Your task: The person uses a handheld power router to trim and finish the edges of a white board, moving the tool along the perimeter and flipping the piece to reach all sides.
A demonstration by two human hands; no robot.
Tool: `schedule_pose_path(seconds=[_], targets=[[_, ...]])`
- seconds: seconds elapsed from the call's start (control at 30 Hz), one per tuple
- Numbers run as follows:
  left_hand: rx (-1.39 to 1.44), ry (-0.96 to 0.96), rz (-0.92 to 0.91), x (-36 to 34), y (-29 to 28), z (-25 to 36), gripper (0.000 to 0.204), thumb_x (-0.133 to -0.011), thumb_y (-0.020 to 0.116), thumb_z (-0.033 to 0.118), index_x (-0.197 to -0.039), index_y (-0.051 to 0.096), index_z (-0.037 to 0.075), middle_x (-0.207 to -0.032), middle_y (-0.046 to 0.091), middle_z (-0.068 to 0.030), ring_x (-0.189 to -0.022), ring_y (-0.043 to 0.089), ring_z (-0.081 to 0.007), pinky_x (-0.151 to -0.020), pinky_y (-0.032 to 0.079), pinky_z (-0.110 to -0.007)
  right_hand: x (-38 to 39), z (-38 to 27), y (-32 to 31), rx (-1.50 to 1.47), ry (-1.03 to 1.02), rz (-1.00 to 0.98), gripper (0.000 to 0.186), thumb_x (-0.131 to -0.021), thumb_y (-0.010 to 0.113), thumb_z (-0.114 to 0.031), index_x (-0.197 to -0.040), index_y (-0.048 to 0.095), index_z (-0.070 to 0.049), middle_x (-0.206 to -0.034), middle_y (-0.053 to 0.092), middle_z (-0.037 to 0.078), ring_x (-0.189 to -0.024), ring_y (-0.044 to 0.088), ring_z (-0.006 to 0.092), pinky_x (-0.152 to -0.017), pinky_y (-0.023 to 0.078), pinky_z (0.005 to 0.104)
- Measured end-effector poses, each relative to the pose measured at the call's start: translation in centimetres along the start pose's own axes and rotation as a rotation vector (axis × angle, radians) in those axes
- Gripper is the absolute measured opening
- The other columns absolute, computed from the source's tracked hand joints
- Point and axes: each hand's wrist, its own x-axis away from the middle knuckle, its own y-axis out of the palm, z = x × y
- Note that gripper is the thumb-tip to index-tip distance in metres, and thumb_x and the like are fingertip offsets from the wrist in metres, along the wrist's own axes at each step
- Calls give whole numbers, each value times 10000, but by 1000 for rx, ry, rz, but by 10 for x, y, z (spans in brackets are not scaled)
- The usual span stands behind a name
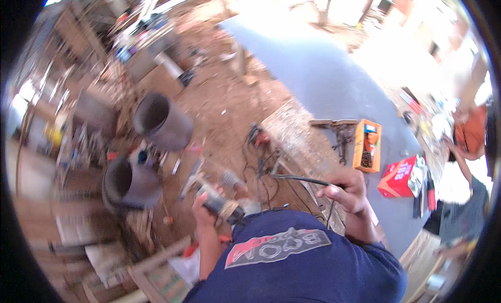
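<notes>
A: What are we holding?

B: Our left hand has its fingers curled round the body of a dark power tool, held low over the dirt floor, just left of our blue shirt. Our right hand pinches a black cable between thumb and fingers, beside the edge of the grey tabletop.

A: Does that cable run to the tool?

B: We cannot tell; its path is partly hidden, and the tool's far end is blurred.

A: So what could go wrong?

B: We see 3 risks. First, the tool seems to hang on 1 hand alone; a bump or a tired grip could let it drop or twist. Second, loose cords lie tangled ahead of us, so a pull on the cable could snag there, or a foot could catch. Third, swinging the cable across the table could sweep at the metal spanner or the orange tray beside it.

A: And the red box?

B: It stands farther right, so we judge it safer. A co-worker is beyond it; careless turning with a live tool would matter more there.
</notes>
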Motion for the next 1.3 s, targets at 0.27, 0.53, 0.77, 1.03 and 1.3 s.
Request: schedule_pose_path(seconds=[0.27, 0.53, 0.77, 1.03, 1.3], targets=[[-89, 6, 2, -174, -24, 175, 562, -837, 684, 303, -1291, 547, 1, -1199, 624, -183, -1088, 617, -348, -952, 528, -503, -245, -14, 84, -94, -134, 168, 261, -1010, 676, -227, -950, 798, -4, -692, 686, 28, -582, 542, 65, -519, 379, 266], [-140, -65, -88, -327, -12, 295, 656, -848, 662, 324, -1423, 525, 40, -1266, 632, -143, -1138, 632, -332, -949, 541, -500, -423, -15, 143, -139, -213, 257, 374, -1043, 683, -353, -970, 760, 5, -668, 606, 1, -604, 482, 52, -526, 382, 287], [-212, -174, -149, -491, 12, 349, 704, -813, 670, 311, -1448, 516, 51, -1276, 633, -139, -1139, 631, -332, -970, 533, -506, -571, 30, 157, -154, -219, 354, 381, -1040, 682, -363, -953, 754, 1, -668, 595, 19, -614, 480, 65, -535, 381, 298], [-250, -109, -142, -671, 65, 447, 759, -798, 651, 339, -1448, 480, -13, -1290, 610, -183, -1133, 619, -364, -1003, 508, -527, -799, 53, 159, -118, -293, 194, 307, -1030, 698, -286, -948, 746, 6, -693, 635, 56, -639, 533, 78, -566, 444, 299], [-165, -25, -107, -813, 64, 514, 758, -743, 688, 229, -1436, 488, -5, -1219, 637, -220, -1097, 659, -397, -953, 559, -537, -996, 91, 177, -162, -248, 268, 276, -1012, 707, -217, -923, 776, 35, -641, 617, 5, -550, 463, 37, -495, 336, 248]])
